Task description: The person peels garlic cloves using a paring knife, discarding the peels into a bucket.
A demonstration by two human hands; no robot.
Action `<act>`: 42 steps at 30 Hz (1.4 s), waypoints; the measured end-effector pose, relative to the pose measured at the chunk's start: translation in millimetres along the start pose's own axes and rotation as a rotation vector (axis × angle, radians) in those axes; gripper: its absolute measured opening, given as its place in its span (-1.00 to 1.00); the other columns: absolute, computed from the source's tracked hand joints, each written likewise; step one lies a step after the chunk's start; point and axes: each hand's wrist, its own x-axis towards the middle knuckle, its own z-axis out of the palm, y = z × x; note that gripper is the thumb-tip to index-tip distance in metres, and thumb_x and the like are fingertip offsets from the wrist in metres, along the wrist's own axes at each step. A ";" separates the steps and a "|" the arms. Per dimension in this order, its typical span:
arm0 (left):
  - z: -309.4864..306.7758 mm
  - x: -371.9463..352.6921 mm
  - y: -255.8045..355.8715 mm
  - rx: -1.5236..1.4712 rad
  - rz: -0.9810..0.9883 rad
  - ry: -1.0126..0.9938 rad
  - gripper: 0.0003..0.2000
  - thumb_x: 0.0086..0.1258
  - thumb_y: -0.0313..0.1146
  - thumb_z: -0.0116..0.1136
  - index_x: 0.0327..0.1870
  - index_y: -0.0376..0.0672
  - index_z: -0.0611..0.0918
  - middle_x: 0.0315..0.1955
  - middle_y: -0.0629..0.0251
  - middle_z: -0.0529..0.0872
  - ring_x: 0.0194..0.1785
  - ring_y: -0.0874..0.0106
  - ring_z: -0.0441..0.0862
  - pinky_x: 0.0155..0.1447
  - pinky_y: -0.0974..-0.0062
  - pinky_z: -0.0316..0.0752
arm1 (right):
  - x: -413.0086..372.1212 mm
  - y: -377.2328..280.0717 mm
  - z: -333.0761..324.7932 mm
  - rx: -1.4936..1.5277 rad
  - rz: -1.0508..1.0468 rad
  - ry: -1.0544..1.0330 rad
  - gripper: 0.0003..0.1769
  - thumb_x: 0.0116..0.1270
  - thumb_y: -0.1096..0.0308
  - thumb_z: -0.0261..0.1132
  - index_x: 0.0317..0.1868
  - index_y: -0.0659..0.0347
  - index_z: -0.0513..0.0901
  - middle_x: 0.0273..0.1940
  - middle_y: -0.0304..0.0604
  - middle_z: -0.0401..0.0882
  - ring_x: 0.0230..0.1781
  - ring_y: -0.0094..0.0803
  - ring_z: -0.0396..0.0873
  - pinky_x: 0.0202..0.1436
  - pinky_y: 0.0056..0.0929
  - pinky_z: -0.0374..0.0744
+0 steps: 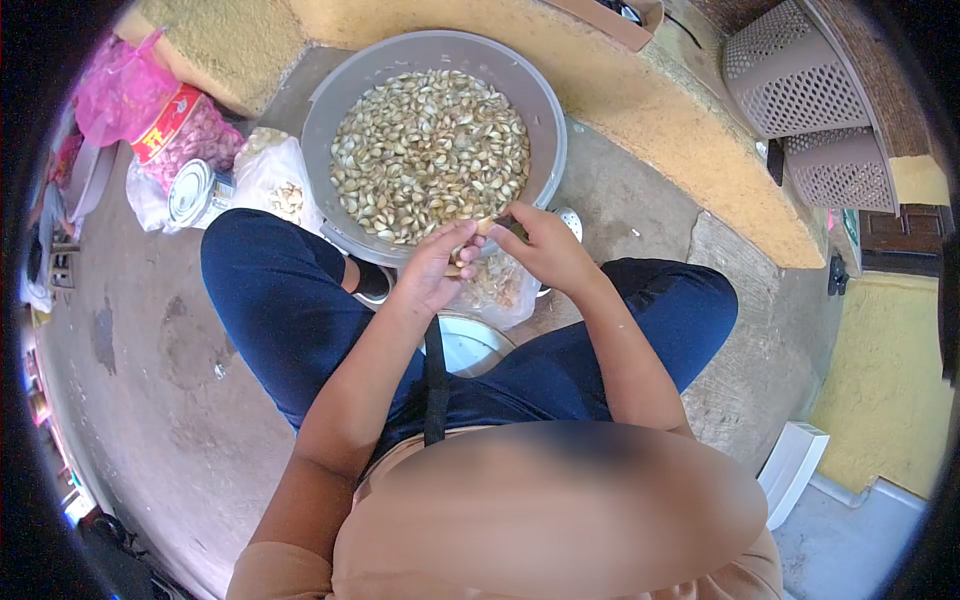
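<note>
My left hand (438,270) and my right hand (548,250) meet over the near rim of a large grey tub (552,130). Between their fingertips they pinch a small pale garlic clove (485,226). The left fingers curl inward, and something small seems to lie against them, too small to make out. Many unpeeled garlic cloves (430,150) fill the tub and look wet. Just under my hands, a clear plastic bag (505,290) holds papery scraps that look like garlic skins.
A pink mesh sack of garlic (195,150), a tin can (195,190) and a white plastic bag with pale cloves (285,195) stand left of the tub. A low yellow ledge (690,150) runs behind it. Perforated crates (790,70) are at upper right.
</note>
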 end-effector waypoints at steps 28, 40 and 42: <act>5.2 -0.3 -7.0 0.057 0.091 0.087 -0.91 0.27 -0.37 0.03 -0.30 -0.16 0.49 -0.51 0.45 0.48 -0.54 0.71 0.34 -0.56 0.74 0.21 | -1.7 -7.6 10.0 -0.122 0.034 -0.012 -0.62 0.19 0.10 0.09 -0.45 0.32 0.44 -0.51 0.12 0.48 -0.43 0.04 0.46 -0.38 -0.14 0.39; -3.9 5.3 -3.6 -0.175 -0.084 -0.007 -0.90 0.29 -0.35 0.00 -0.30 -0.15 0.42 -0.49 0.41 0.43 -0.56 0.71 0.29 -0.62 0.80 0.17 | 0.3 -1.8 -0.2 0.260 0.040 0.052 -0.67 0.10 0.21 0.24 -0.16 0.21 0.52 -0.37 -0.02 0.57 -0.34 -0.27 0.55 -0.26 -0.40 0.46; -1.7 4.4 -4.7 -0.168 -0.105 -0.020 -0.89 0.29 -0.34 -0.01 -0.29 -0.16 0.42 -0.48 0.42 0.43 -0.56 0.71 0.30 -0.62 0.80 0.17 | 0.3 -1.8 -0.7 0.314 0.087 0.016 -0.66 0.09 0.21 0.25 -0.16 0.21 0.53 -0.38 -0.05 0.57 -0.35 -0.32 0.55 -0.26 -0.42 0.46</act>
